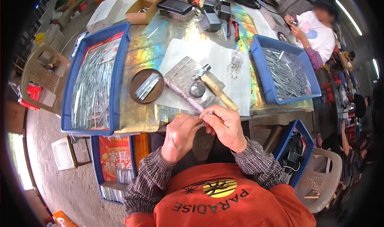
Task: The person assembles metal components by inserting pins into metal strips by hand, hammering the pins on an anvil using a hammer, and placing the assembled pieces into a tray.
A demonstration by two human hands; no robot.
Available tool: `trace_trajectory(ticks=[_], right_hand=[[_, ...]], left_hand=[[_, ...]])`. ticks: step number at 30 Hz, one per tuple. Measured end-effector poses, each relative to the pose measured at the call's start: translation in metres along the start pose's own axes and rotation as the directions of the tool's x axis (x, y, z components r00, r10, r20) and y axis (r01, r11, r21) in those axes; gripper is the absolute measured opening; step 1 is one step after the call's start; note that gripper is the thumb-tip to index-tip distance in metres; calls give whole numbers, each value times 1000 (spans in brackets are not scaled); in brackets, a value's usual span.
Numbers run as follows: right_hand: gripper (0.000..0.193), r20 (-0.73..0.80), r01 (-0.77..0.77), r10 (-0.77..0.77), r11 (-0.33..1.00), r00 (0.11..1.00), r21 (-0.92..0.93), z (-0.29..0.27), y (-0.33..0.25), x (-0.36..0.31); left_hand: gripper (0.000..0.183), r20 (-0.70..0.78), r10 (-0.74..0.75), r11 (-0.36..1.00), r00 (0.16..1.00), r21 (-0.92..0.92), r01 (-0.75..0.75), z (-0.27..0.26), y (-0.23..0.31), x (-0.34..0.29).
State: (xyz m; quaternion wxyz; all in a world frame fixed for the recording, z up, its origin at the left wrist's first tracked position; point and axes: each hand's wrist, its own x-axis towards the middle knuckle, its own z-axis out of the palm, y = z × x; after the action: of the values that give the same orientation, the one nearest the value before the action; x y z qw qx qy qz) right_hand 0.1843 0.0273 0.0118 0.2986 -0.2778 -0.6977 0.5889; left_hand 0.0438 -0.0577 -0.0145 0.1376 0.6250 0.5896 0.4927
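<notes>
Near the grey rectangular block, left hand and right hand meet, seemingly pinching a small, mostly hidden piece for steadiness; a wooden-handled steel hammer lies across the block, perhaps for reach.

At six o'clock we see an orange-red top, printed with a yellow disc and dark palm-like shapes; dark lettering curves past the disc's six o'clock; we note a left sleeve at seven and a right sleeve at four, both checked, dark and pale, with gathered cuffs; dark trousers show between them.
</notes>
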Motion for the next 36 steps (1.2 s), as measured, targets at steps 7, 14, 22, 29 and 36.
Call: trace_trajectory(ticks=[7,14,22,29,36], right_hand=[[21,-66,-41,49,992,997,116,-3,3,-5],[16,-48,-65,65,998,997,3,-1,4,-8],[16,-46,-102,100,994,994,-43,-3,4,-10],[14,-7,-133,133,987,991,-90,2,9,-10],[14,-14,-135,134,982,991,-128,1,14,-9]], left_hand=[[17,-181,-37,974,983,214,76,-24,-23,4],[11,-267,53,730,962,668,145,-57,-90,13],[4,-280,29,626,960,754,201,-44,-115,21],[6,-320,52,658,946,723,209,-52,-102,11],[11,-351,85,610,932,758,230,-124,-75,-3]])
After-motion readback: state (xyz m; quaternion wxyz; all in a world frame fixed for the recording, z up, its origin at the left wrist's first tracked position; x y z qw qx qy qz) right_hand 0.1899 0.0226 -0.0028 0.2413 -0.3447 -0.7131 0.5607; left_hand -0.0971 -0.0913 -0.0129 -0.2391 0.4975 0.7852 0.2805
